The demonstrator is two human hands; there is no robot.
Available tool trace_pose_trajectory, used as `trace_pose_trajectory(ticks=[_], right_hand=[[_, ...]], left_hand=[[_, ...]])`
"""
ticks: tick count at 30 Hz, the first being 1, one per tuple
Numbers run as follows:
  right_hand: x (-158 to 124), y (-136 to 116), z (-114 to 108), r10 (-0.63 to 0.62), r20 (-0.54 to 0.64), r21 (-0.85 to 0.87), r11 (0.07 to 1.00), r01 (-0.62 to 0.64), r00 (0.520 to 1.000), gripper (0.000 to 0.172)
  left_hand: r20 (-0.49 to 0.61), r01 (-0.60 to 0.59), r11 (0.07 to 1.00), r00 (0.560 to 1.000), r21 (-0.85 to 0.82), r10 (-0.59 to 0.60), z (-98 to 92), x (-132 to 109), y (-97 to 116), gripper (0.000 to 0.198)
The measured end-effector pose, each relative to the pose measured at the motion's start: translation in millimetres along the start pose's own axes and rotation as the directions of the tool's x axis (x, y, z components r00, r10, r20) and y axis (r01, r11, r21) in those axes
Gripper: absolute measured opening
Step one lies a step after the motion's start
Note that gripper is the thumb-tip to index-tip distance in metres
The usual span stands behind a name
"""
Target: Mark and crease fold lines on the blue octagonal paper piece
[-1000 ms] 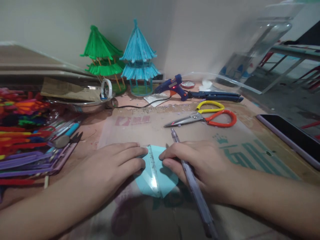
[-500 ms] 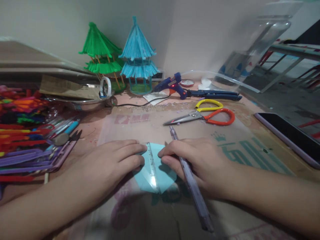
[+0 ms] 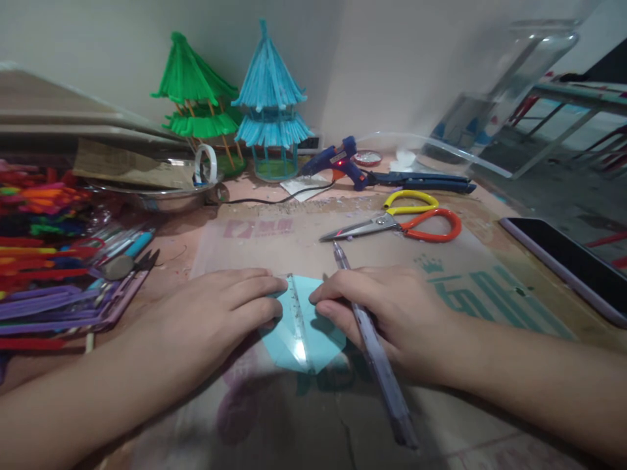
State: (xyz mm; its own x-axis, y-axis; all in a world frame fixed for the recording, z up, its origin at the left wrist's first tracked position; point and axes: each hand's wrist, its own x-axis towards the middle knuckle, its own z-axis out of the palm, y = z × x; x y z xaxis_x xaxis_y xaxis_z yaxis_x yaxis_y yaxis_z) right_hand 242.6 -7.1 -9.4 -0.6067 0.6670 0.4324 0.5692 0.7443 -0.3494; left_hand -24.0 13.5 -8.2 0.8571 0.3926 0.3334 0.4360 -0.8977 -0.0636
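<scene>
Paper point(image 3: 323, 336), pale blue and many-sided, lies on the plastic sheet point(image 3: 259, 251) covering the middle of the bench point(image 3: 171, 251), between the two hands, with a clear ruler point(image 3: 297, 320) laid lengthwise across it. The left hand point(image 3: 230, 303) rests flat, its fingers close together and slightly bent, their tips at the paper's left side, just beside or on the ruler's edge. The right hand point(image 3: 392, 307) has thumb and forefinger nearly together at the paper's right side; whether they nip the edge or only press on top, I cannot tell. A pen point(image 3: 379, 365) is tucked into that hand, its narrow end pointing away, towards the scissors point(image 3: 382, 222).

The likeliest trouble is slipping: the ruler looks smooth and the sheet slick, so uneven pressure could swing the ruler or skew the paper. The long pen could sweep across the work if the right wrist turned. Its narrow end is near the scissors, so a forward reach could knock them. Farther back, the glue gun point(image 3: 337, 161) shows a red light; if that means heat, its nozzle, near the blue pavilion point(image 3: 269, 81), could scorch something or drip.
</scene>
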Motion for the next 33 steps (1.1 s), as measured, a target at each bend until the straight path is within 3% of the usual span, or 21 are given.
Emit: trace_pose_trajectory(ticks=[13,16,18,22,27,30,33], right_hand=[[0,-1,-1,0.011,0.003,0.015,1.0,-0.011,1.0,0.032],[-1,-1,-1,0.065,0.019,0.075,0.995,-0.066,0.998,0.031],[1,1,0,0.155,0.009,0.233,0.96,-0.152,0.988,0.035],[11,8,2,0.336,-0.001,0.557,0.783,-0.278,0.942,0.047],[24,11,6,0.453,0.108,0.601,0.679,-0.421,0.885,0.011],[27,10,8,0.478,0.154,0.621,0.634,-0.461,0.865,0.014],[27,12,9,0.453,0.148,0.619,0.651,-0.439,0.879,0.016]], left_hand=[[0.052,0.02,1.0,0.998,0.001,-0.02,2.6,-6,0,0.042],[0.06,0.02,1.0,0.998,0.012,-0.02,3.6,-7,1,0.047],[0.07,0.021,1.0,0.997,-0.005,-0.02,3.6,-7,0,0.048],[0.069,0.033,0.999,0.997,-0.014,-0.032,1.9,-5,0,0.049],[0.06,0.032,0.999,0.998,-0.043,-0.029,2.1,-2,1,0.049],[0.061,0.034,0.999,0.998,-0.041,-0.031,4.4,-4,1,0.048],[0.056,0.026,0.999,0.998,-0.025,-0.025,5.8,-6,0,0.048]])
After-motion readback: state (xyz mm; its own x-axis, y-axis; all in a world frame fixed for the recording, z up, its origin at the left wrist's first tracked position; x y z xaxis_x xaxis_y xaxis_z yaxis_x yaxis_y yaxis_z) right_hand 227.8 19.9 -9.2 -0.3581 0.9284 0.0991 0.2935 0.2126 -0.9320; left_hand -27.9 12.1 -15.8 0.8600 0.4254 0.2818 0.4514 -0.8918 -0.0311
